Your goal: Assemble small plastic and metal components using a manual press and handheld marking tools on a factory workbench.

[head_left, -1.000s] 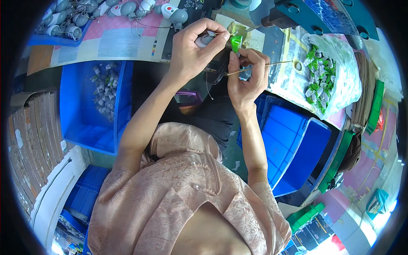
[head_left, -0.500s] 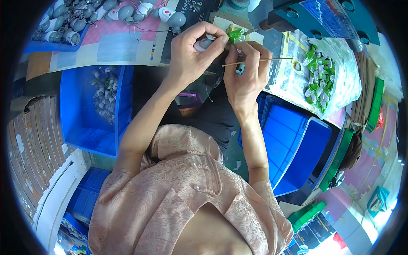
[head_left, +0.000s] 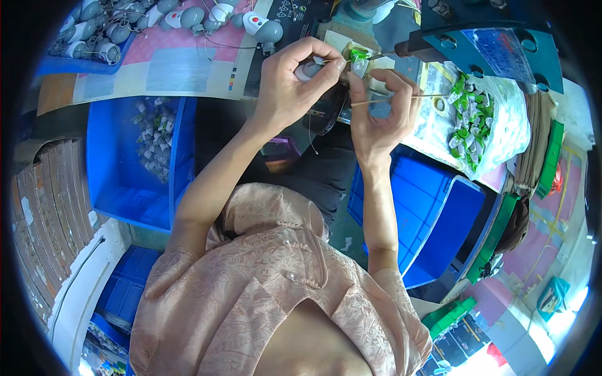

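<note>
My left hand (head_left: 285, 84) is closed round a small grey-and-white bulb-shaped part (head_left: 307, 70), mostly hidden by the fingers. Thumb and forefinger pinch a thin wire that runs toward a green-and-clear plastic piece (head_left: 359, 61). That piece rests at a small bench fixture (head_left: 338, 39), under a teal machine's rod (head_left: 404, 49). My right hand (head_left: 385, 119) holds a thin wooden stick (head_left: 401, 99) across its fingers. Its thumb tip is just below the green-and-clear piece, with the forefinger raised apart from it. A loose wire (head_left: 310, 135) hangs below my left hand.
Grey-and-white bulb-shaped parts with wires (head_left: 182, 19) lie at the far left, some in a blue tray (head_left: 88, 66). A clear bag (head_left: 508, 119) of green-and-clear pieces lies right. Blue bins stand left (head_left: 125, 194) and right (head_left: 417, 200). The teal machine (head_left: 495, 47) overhangs the far right.
My right hand has drawn back to the right from the green-and-clear piece, its forefinger and thumb parting, stick still held. My left hand keeps its pinch and has shifted slightly right.
</note>
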### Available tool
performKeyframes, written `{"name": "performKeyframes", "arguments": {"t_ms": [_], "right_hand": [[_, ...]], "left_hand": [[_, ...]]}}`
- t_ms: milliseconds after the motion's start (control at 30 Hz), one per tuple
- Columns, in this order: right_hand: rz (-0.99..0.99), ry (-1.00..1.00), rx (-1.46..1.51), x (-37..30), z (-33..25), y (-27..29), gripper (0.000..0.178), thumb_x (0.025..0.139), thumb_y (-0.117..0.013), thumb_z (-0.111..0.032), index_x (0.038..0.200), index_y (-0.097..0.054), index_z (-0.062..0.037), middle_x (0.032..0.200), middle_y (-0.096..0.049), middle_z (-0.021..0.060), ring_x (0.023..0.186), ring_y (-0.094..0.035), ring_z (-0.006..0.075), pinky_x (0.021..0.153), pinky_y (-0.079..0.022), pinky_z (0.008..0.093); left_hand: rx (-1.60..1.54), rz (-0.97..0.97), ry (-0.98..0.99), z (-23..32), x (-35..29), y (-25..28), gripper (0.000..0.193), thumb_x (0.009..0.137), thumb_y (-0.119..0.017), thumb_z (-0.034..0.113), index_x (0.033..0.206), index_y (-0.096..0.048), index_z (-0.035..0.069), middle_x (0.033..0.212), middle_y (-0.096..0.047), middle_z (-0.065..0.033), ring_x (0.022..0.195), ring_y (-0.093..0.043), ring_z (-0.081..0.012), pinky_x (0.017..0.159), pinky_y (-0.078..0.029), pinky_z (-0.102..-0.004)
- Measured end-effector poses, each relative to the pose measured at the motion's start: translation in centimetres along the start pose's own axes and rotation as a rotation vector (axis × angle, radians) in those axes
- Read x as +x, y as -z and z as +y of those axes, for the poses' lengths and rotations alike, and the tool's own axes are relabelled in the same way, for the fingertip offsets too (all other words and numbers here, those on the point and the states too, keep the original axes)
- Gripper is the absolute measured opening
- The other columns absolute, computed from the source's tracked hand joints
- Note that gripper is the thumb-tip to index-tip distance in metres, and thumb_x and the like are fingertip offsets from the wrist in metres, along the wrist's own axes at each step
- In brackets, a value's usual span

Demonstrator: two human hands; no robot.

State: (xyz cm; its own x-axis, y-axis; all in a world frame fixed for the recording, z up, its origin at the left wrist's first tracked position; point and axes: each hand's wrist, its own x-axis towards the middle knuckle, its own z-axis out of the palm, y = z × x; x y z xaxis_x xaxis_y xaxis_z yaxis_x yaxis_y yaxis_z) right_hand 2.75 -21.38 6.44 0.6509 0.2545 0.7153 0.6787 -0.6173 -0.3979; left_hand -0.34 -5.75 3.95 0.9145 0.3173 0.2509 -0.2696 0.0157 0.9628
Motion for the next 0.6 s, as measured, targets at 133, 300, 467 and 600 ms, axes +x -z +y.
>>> {"name": "performKeyframes", "arguments": {"t_ms": [133,300,467,600], "right_hand": [[-0.066,0.004,0.033,0.8,0.9,0.2,0.039,0.077,-0.088,-0.014,0.107,-0.065,-0.0071,0.108,-0.069,0.0091,0.100,-0.062,0.0304,0.092,-0.044,0.0421],[-0.189,-0.052,0.033,1.3,1.1,0.1,0.039,0.079,-0.086,-0.012,0.111,-0.066,-0.0060,0.113,-0.070,0.0100,0.112,-0.062,0.0305,0.097,-0.043,0.0425],[-0.133,-0.046,0.060,0.9,1.0,-0.2,0.031,0.082,-0.083,-0.009,0.109,-0.068,-0.0049,0.110,-0.071,0.0100,0.108,-0.064,0.0302,0.096,-0.045,0.0422],[-0.057,-0.142,0.174,0.8,0.9,-0.1,0.018,0.085,-0.079,-0.003,0.102,-0.071,-0.0035,0.101,-0.073,0.0102,0.101,-0.065,0.0301,0.091,-0.050,0.0399]], "left_hand": [[-0.008,-0.003,-0.016,-0.1,0.0,0.0,0.013,0.091,-0.077,0.009,0.097,-0.071,0.000,0.089,-0.073,-0.0038,0.080,-0.065,-0.0070,0.070,-0.053,-0.0236],[0.000,0.001,-0.015,-0.1,0.0,0.0,0.012,0.091,-0.077,0.009,0.097,-0.070,0.001,0.089,-0.073,-0.0036,0.080,-0.065,-0.0070,0.069,-0.053,-0.0235],[0.009,0.003,-0.020,0.1,0.0,0.1,0.012,0.091,-0.077,0.009,0.097,-0.070,0.001,0.089,-0.073,-0.0031,0.080,-0.065,-0.0068,0.069,-0.052,-0.0231],[0.008,-0.001,-0.005,0.1,0.0,0.0,0.012,0.091,-0.077,0.009,0.097,-0.070,0.001,0.088,-0.073,-0.0028,0.079,-0.064,-0.0061,0.069,-0.052,-0.0227]]}}
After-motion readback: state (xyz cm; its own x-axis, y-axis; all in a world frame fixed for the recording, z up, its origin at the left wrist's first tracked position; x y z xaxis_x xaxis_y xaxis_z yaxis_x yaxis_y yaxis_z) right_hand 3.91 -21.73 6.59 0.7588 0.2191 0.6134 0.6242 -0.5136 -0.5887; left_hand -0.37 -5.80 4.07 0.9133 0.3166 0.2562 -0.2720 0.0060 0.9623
